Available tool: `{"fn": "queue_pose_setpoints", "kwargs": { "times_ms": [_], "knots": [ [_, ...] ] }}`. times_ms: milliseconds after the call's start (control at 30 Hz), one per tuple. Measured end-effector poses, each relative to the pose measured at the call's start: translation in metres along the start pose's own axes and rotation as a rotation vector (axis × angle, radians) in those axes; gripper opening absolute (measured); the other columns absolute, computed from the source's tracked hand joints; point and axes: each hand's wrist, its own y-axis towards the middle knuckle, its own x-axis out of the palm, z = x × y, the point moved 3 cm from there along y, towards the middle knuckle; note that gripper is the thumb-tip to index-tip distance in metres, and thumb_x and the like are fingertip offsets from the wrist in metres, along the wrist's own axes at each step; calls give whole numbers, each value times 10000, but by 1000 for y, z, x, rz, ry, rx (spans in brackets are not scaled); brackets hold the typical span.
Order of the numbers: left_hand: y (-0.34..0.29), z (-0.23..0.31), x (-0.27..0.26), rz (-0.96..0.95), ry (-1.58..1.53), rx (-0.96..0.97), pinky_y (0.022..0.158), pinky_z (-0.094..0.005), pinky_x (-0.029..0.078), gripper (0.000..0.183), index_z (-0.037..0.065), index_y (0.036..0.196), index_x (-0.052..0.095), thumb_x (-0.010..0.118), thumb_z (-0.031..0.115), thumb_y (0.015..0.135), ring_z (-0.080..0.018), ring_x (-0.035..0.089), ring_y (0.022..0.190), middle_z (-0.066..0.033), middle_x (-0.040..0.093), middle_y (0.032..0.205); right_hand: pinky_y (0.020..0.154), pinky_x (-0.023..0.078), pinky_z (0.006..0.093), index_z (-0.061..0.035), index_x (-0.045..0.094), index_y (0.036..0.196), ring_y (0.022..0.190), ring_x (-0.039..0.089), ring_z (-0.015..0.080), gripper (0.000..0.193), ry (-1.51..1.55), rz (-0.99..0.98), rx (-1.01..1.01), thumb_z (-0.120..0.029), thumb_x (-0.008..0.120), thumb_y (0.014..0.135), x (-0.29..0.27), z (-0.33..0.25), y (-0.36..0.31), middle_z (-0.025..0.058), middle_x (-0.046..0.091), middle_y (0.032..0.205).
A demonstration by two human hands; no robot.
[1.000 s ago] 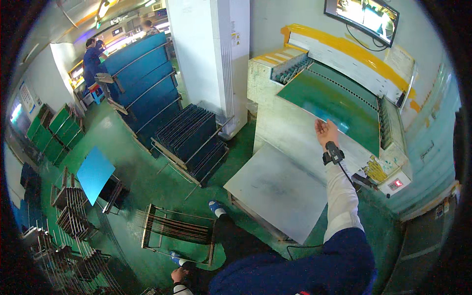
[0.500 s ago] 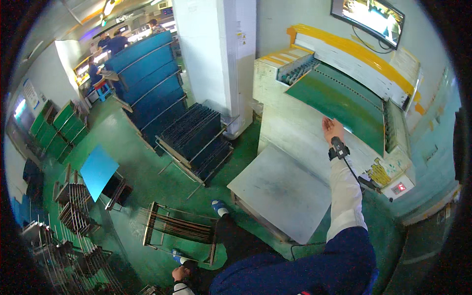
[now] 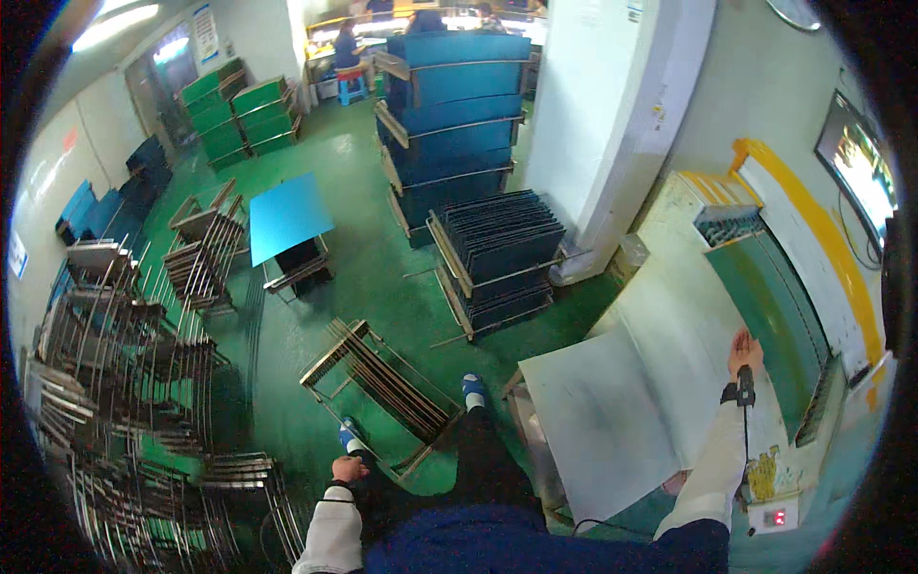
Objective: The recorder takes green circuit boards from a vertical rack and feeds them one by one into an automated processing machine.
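My right hand (image 3: 746, 352) is at the near edge of a glossy green panel (image 3: 765, 306), which lies on the rollers of a white machine (image 3: 669, 277). Its fingers are stretched upward and look open; whether they touch the panel I cannot tell. A black device is strapped to that wrist. My left hand (image 3: 350, 469) hangs low by my leg, fingers curled in, with nothing visible in it. Closest to it is a metal slotted rack (image 3: 394, 383) on the floor between my feet, with several thin dark bars across it.
A pale grey-topped table (image 3: 602, 421) stands before the machine. Racks of dark panels (image 3: 502, 239) and a tall blue stack (image 3: 459, 143) are ahead by a white pillar (image 3: 602, 105). A blue sheet (image 3: 287, 218) tops a stand; metal racks (image 3: 134, 344) crowd the left. People work far back.
My view has swung left, so the machine sits farther right in it. My left forearm shows more fully. My right hand stays by the green panel's edge.
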Motion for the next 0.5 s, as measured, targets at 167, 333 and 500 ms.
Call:
{"fn": "queue_pose_setpoints", "kwargs": {
  "times_ms": [167,333,500],
  "knots": [
    [37,-28,-9,-10,-61,-70,401,-358,440,98,-79,729,498,526,13,709,-241,508,435,-146,517,567,818,460,327,45,442,1096,915,522,215,406,18,-9,36,-270,496,845,20,34,-18,141,523,1052],
    [19,-16,-7,22,148,-1,486,-338,502,179,-61,685,570,545,114,718,-229,601,517,-137,599,613,781,476,318,33,469,1051,888,540,196,392,-100,-43,191,-286,527,832,15,80,-23,126,543,1017],
    [40,-28,-28,11,494,203,586,-319,504,262,-20,636,595,555,229,707,-208,616,574,-114,620,622,705,484,297,2,500,1032,822,543,184,344,-153,-78,374,-275,532,831,56,176,-66,109,558,946]
  ]
}}
